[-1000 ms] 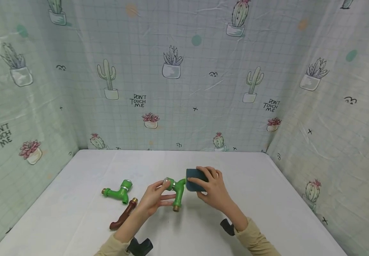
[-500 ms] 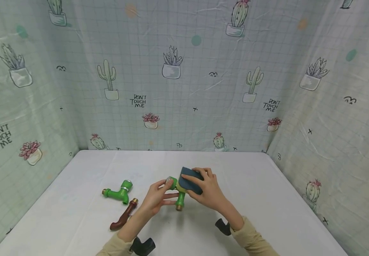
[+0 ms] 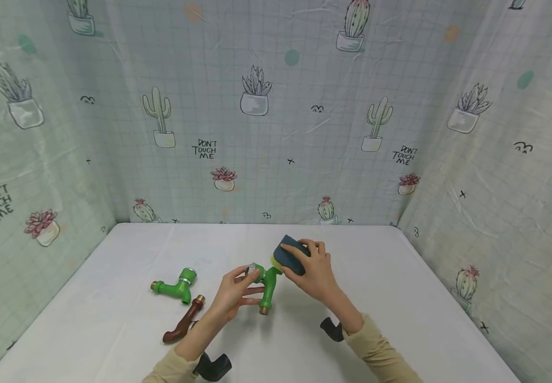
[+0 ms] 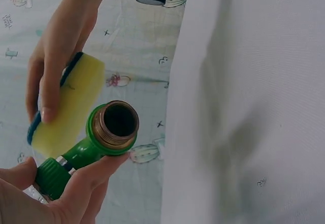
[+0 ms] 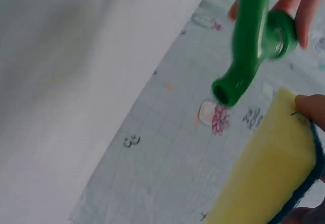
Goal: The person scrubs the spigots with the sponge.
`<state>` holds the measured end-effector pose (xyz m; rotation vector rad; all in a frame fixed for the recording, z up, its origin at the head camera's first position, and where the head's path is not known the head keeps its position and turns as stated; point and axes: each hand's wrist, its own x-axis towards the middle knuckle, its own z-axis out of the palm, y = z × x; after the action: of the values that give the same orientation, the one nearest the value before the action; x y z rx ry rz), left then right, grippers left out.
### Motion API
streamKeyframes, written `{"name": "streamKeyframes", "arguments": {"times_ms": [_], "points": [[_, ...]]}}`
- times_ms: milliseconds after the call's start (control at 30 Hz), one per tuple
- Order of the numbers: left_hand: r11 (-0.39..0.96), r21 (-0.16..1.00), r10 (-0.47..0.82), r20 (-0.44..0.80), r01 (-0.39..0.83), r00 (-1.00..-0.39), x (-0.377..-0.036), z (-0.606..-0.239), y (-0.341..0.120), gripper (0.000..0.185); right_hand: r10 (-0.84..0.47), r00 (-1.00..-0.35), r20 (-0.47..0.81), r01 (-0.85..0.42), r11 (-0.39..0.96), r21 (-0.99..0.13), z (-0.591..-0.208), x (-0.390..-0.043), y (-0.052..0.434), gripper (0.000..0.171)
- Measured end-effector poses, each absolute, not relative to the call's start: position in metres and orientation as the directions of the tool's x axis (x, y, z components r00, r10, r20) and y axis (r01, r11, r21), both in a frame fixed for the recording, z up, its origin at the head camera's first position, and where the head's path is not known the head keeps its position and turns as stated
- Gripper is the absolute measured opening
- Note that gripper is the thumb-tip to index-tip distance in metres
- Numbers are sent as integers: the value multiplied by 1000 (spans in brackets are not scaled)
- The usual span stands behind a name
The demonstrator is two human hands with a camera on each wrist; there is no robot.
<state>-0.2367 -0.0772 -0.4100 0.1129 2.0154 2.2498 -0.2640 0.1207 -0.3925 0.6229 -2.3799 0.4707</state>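
Note:
My left hand grips a green plastic tap above the white table; its brass threaded end points down toward me and its silver collar sits by my fingertips. My right hand holds a sponge, dark blue on top and yellow underneath, pressed against the upper right part of the tap. The right wrist view shows the yellow sponge face just below the tap's green spout.
A second green tap and a brown tap lie on the table to the left. Cactus-print curtains wall in the table at the back and both sides. Dark wrist camera mounts sit under both forearms.
The sponge slid left over the tap half a second ago, then moved back up and right. The left hand kept hold of the tap, tilting it slightly.

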Motion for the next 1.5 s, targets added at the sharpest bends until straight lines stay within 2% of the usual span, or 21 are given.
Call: {"name": "streamKeyframes", "arguments": {"times_ms": [100, 200, 300, 400, 533, 633, 767, 900, 1000, 1100, 1233, 1400, 1500], "points": [[-94, 995, 162, -3, -18, -987, -236, -408, -76, 45, -344, -723, 598, -544, 818, -187, -394, -263, 114, 45], [-68, 998, 167, 18, 6, -986, -234, -407, -76, 44, -338, -748, 571, -495, 857, -141, -396, -268, 116, 44], [-58, 998, 148, 26, 17, -989, -233, -406, -77, 42, -298, -757, 581, -427, 899, -95, -398, -276, 123, 42], [-85, 996, 121, 11, 1, -993, -234, -405, -81, 43, -256, -752, 608, -412, 902, -129, -399, -280, 131, 44], [-141, 988, 75, -45, -56, -996, -237, -404, -84, 48, -299, -703, 646, -554, 799, -233, -398, -275, 133, 52], [-188, 977, 71, -89, -101, -993, -239, -403, -86, 54, -416, -644, 642, -680, 697, -230, -398, -268, 131, 56], [-224, 966, 75, -116, -130, -990, -242, -400, -90, 56, -558, -563, 610, -771, 621, -144, -400, -263, 132, 58], [-207, 967, 57, -138, -147, -989, -245, -398, -95, 55, -647, -476, 596, -805, 593, 2, -402, -258, 140, 61], [-181, 972, 47, -145, -151, -988, -245, -398, -96, 55, -672, -399, 624, -805, 583, 112, -397, -258, 144, 62], [-149, 978, 58, -136, -143, -989, -244, -398, -96, 53, -660, -353, 663, -786, 594, 172, -392, -260, 140, 64], [-120, 985, 70, -114, -122, -991, -242, -396, -94, 51, -668, -365, 648, -791, 590, 163, -394, -261, 137, 65], [-168, 982, 16, -82, -84, -996, -244, -390, -96, 54, -731, -390, 560, -835, 537, 120, -404, -255, 142, 60], [-161, 984, 3, -78, -77, -997, -244, -389, -97, 51, -714, -405, 572, -844, 532, 66, -404, -252, 143, 61]]}}
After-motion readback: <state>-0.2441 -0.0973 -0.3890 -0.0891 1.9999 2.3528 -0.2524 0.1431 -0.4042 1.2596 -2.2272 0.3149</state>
